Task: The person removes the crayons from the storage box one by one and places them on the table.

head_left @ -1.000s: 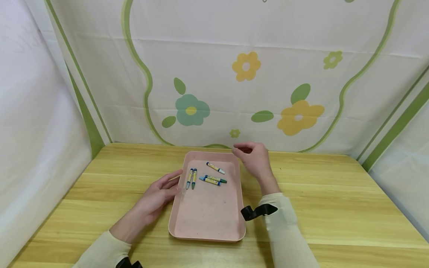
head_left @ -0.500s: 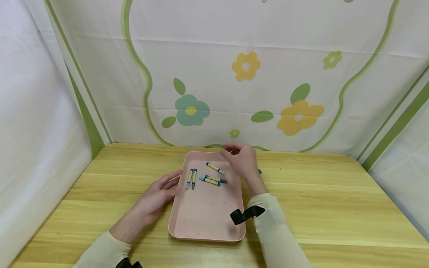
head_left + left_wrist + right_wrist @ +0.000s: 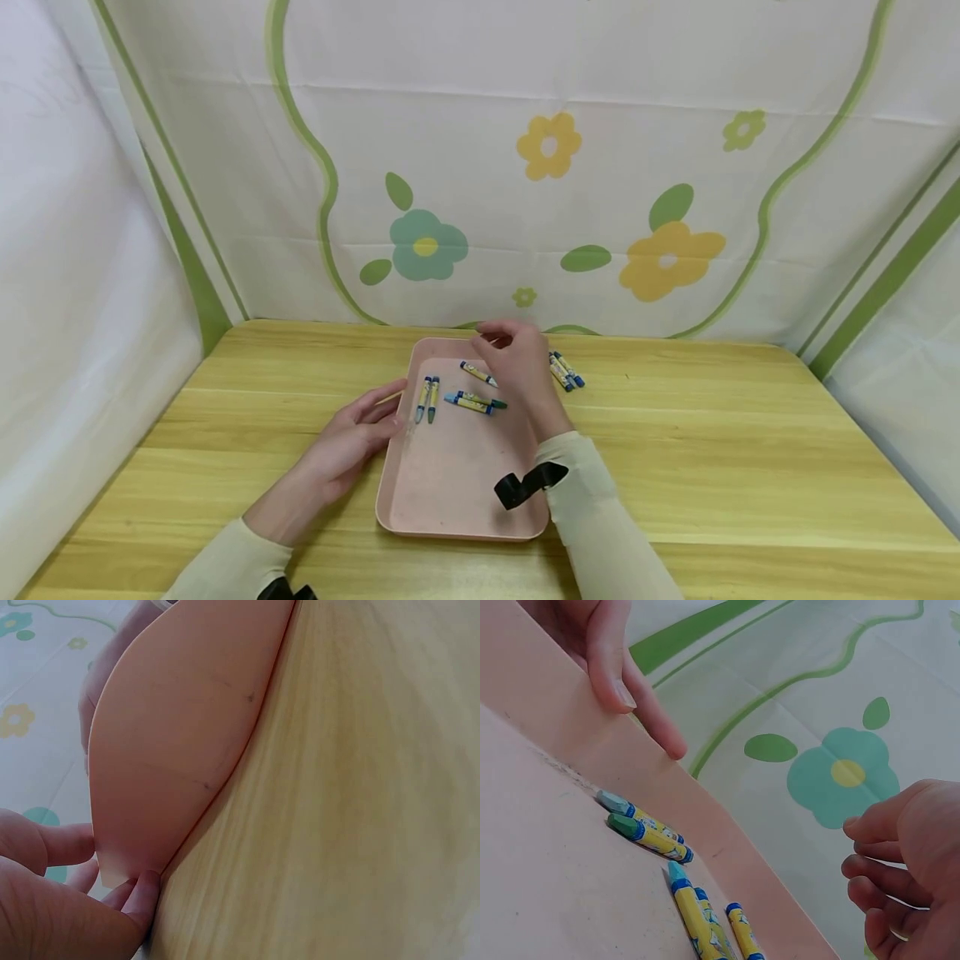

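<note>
A pink tray (image 3: 465, 483) lies on the table with several yellow-and-blue-wrapped oil pastels in its far half. A side-by-side pair of pastels (image 3: 649, 829), one pale and one green, lies along the left wall. Another pair of pastels (image 3: 475, 403) lies crosswise, with a single white pastel (image 3: 477, 373) beyond. My left hand (image 3: 352, 442) holds the tray's left wall, thumb over the rim and fingers outside. Above the tray's far right part, my right hand (image 3: 519, 367) hovers with loosely curled fingers (image 3: 889, 877); no object shows between them.
Several more pastels (image 3: 566, 371) lie together on the wooden table (image 3: 720, 467) just right of the tray, partly behind the right hand. A white curtain (image 3: 465, 150) with printed flowers hangs along the table's back edge.
My right hand has moved left from the tray's far right corner to over the tray, uncovering the pastels on the table at right. The left hand and the tray have stayed in place.
</note>
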{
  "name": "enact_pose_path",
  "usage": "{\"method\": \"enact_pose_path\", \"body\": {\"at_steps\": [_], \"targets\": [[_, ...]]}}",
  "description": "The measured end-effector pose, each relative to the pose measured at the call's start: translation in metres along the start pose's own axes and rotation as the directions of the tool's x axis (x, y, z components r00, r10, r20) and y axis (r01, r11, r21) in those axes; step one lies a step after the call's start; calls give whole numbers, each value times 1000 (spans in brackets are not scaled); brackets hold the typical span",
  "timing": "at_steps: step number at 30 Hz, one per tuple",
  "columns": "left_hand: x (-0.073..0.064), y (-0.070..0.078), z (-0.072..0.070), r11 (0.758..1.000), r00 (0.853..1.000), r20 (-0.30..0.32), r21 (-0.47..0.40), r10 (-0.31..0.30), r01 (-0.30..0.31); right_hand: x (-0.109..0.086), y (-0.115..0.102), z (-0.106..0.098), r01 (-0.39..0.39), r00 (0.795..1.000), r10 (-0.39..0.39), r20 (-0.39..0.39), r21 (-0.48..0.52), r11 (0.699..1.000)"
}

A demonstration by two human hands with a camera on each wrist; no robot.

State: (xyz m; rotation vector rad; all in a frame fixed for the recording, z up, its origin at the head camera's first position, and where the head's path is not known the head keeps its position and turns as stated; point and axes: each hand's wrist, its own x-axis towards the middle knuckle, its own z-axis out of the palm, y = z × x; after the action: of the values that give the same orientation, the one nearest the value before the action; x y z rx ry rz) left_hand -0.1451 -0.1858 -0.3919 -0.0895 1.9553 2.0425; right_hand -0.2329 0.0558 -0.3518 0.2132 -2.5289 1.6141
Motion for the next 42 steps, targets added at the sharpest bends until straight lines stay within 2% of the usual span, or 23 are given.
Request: {"method": "enact_pose_path", "body": {"at_steps": [11, 20, 26, 32, 42], "targets": [[-2, 0, -2, 1000, 1000, 6, -9, 0, 0, 0, 2, 3, -10, 1000, 10, 16, 10, 1000], [-1, 0, -2, 1000, 1000, 9, -15, 6, -6, 1, 1, 7, -38, 996, 42, 72, -60, 997], [-1, 1, -2, 1000, 1000, 17, -10, 8, -8, 3, -1, 7, -51, 989, 67, 132, -117, 992], [-1, 1, -1, 1000, 1000, 23, -10, 7, -7, 8, 2, 4, -93, 974, 113, 195, -111, 989], [-1, 0, 0, 1000, 1000, 26, -13, 11, -10, 13, 15, 3, -113, 965, 155, 211, -198, 974]]}}
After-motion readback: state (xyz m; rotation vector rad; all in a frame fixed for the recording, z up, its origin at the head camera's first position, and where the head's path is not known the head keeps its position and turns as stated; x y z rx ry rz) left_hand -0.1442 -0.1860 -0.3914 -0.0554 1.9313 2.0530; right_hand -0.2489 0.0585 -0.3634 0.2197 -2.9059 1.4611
